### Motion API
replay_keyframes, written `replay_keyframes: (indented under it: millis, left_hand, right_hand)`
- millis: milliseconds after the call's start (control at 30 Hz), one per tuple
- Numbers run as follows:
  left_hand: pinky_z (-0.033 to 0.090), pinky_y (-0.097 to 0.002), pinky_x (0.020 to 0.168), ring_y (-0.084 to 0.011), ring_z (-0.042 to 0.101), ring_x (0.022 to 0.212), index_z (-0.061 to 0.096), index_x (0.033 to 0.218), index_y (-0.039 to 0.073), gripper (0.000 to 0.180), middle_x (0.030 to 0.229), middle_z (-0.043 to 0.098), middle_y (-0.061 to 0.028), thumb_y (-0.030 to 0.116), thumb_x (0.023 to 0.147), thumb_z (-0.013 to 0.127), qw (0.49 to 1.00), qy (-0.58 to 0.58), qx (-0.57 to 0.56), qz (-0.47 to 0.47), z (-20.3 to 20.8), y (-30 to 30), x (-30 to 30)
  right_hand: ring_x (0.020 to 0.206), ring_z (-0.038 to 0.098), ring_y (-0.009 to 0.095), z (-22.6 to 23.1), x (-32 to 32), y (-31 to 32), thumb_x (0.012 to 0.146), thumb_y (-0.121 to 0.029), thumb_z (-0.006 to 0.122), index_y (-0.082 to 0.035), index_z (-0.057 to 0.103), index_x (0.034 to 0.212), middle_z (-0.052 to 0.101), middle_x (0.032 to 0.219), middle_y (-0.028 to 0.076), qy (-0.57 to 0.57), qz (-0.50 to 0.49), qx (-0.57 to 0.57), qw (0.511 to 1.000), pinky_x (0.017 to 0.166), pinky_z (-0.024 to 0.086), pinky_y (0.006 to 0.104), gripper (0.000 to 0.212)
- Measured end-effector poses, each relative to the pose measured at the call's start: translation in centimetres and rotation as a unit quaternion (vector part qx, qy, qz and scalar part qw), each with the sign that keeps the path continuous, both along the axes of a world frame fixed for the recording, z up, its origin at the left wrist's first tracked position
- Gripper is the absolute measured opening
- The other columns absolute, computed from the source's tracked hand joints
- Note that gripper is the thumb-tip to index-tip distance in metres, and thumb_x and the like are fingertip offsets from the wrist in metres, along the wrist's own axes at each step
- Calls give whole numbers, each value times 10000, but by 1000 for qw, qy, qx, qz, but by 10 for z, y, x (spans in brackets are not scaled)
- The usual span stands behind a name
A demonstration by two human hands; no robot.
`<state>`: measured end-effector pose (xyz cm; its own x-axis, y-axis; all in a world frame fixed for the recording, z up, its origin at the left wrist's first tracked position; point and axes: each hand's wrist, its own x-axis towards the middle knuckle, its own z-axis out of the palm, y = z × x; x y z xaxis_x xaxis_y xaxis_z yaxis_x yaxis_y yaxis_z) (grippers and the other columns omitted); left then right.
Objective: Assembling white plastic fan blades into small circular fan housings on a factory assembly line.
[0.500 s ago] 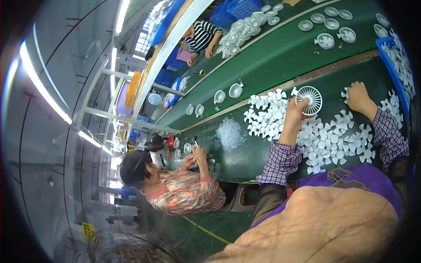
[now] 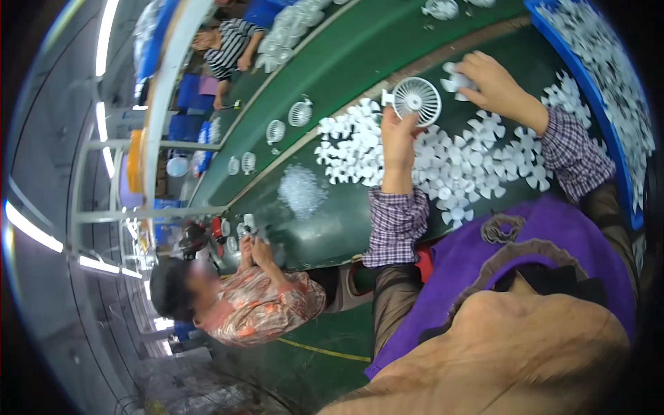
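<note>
The left hand (image 2: 399, 142) pinched a round white fan grille (image 2: 417, 99) by its lower edge, holding it up just above the pile of white fan blades (image 2: 443, 162) that lay spread on the green table (image 2: 332, 221). The right hand (image 2: 492, 84) closed its fingers around one fan blade (image 2: 453, 81) just beside the grille. A blue bin (image 2: 609, 117) of more white parts stood to the right of the pile. Left of the pile, a co-worker in a patterned shirt (image 2: 259, 304) worked with both hands at the same table.
</note>
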<state>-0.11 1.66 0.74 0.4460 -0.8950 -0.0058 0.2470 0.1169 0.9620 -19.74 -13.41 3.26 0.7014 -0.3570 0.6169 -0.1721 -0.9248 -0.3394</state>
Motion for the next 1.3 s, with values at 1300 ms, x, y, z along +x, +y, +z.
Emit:
replay_keyframes:
  millis: [1300]
  left_hand:
    - [546, -324, 656, -216, 660, 896, 596, 1109, -12, 325, 1020, 665, -148, 144, 824, 618, 817, -468, 253, 224, -14, -54, 260]
  right_hand:
    - [647, 511, 110, -90, 1, -137, 823, -234, 680, -21, 570, 944, 565, 750, 49, -32, -116, 251, 960, 582, 418, 280, 269]
